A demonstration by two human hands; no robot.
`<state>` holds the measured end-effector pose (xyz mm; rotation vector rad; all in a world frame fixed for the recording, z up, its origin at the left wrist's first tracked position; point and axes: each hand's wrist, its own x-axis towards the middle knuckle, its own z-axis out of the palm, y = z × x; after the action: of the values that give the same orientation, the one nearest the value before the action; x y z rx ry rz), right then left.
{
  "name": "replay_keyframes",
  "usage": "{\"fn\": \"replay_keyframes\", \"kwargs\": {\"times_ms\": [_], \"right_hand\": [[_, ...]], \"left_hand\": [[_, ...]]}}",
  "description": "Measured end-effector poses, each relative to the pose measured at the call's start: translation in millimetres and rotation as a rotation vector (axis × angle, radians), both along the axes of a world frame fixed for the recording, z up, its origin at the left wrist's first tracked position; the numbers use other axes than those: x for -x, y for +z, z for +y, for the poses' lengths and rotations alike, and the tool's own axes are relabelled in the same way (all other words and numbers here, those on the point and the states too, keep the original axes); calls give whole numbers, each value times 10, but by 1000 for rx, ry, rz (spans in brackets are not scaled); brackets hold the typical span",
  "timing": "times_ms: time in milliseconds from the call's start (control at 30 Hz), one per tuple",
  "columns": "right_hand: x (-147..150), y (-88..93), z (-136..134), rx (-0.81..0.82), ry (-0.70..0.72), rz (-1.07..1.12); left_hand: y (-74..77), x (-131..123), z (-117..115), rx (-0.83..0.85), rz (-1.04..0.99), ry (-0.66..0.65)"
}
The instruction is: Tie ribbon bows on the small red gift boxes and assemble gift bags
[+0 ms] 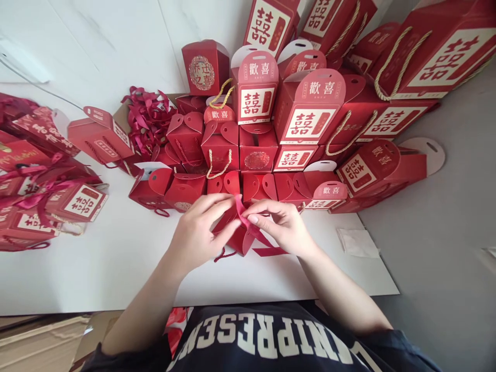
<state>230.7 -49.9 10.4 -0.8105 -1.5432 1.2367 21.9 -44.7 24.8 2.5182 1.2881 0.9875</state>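
Observation:
A small red gift box sits on the white board right in front of me. My left hand is curled against the box's left side, fingers pinched at its top. My right hand pinches a dark pink ribbon that runs over the box's top and trails down to the right, with its loose end lying on the board.
Many red gift boxes with gold rope handles are stacked behind the small box. A heap of loose ribbons lies back left. More ribbon-tied boxes lie on the left. A clear packet rests at the right edge.

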Motion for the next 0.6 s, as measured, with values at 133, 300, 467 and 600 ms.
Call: {"fn": "replay_keyframes", "kwargs": {"times_ms": [133, 300, 467, 600], "right_hand": [[85, -48, 33, 26, -95, -45], [180, -86, 30, 58, -25, -236], [216, -93, 47, 79, -1, -260], [206, -97, 50, 100, 19, -245]], "left_hand": [[-66, 63, -44, 371, 5, 114], [-95, 141, -15, 649, -207, 208], [-83, 162, -29, 729, -262, 189], [-103, 176, -44, 731, -253, 187]]}}
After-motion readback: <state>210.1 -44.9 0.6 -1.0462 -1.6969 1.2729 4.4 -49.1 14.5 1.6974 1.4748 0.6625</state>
